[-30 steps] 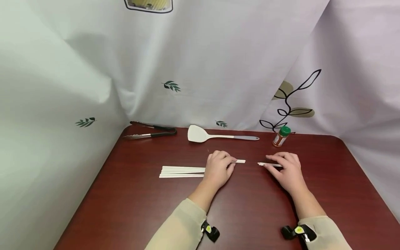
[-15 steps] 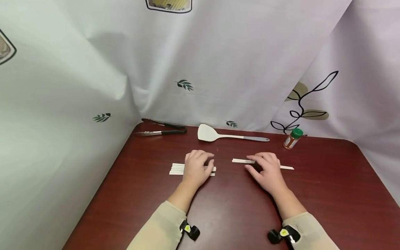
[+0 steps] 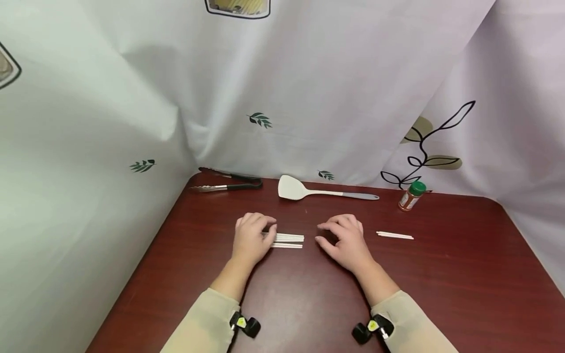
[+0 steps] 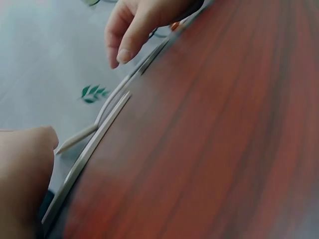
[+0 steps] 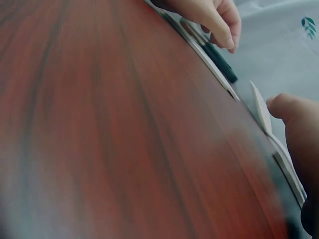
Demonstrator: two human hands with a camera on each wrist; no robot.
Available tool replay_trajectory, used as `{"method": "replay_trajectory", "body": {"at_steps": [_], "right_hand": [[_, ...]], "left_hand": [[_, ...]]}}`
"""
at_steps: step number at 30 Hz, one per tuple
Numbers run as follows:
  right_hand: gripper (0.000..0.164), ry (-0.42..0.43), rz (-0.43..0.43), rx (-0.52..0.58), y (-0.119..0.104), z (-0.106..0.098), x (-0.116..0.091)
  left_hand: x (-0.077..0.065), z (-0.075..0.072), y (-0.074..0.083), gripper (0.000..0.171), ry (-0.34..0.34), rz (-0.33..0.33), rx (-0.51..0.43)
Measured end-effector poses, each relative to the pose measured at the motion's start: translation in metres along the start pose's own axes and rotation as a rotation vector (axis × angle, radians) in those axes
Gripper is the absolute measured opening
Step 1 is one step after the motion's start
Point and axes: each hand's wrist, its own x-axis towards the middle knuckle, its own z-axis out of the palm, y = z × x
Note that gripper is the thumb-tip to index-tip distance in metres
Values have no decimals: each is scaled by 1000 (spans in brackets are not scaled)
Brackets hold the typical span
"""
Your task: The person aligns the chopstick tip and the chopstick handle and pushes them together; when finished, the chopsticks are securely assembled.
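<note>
A bundle of several long white sticks (image 3: 288,238) lies left of centre on the table, their left part hidden behind my left hand (image 3: 252,238). That hand hovers low over them with bent, loose fingers, and its thumb (image 4: 27,164) shows beside the sticks in the left wrist view. My right hand (image 3: 346,242) is just right of the bundle, fingers apart and curved, nothing between them. Another white stick (image 5: 288,175) lies below its thumb in the right wrist view, hidden by the hand in the head view. Shorter white sticks (image 3: 395,235) lie farther right.
Along the back edge of the dark red table (image 3: 304,304) lie tongs (image 3: 240,186) with dark handles and a white spatula (image 3: 291,188) with a grey grip. A green-capped spice jar (image 3: 410,198) stands at the back right. White printed cloth (image 3: 300,98) hangs close behind.
Both hands have moved left along the sticks. My left hand has left a short set to hover over the long bundle; my right hand has uncovered the rightmost sticks. The head view has turned left.
</note>
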Motion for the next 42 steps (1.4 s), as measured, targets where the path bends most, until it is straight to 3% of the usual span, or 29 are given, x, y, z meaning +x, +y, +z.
{"method": "replay_trajectory", "body": {"at_steps": [9,15,20,26,32,42], "right_hand": [[15,-15,10,-15,-25,26,12],[9,-39,-45,-12,-42,40,20],[7,-83,-46,-33,-56,51,26],[9,-92,5,-35,-59,57,26],[15,-138,105,12,-58,57,22],[14,-175,136,-13,-60,59,21]], "left_hand": [[-13,-35,-31,12,-100,4,-12],[-20,-52,-41,15,-170,-19,-22],[-20,-53,-43,15,-205,-63,-32],[-20,-49,-42,23,-293,-168,-29],[-23,-46,-41,16,-299,-182,-3],[-26,-48,-40,14,-294,-196,11]]}}
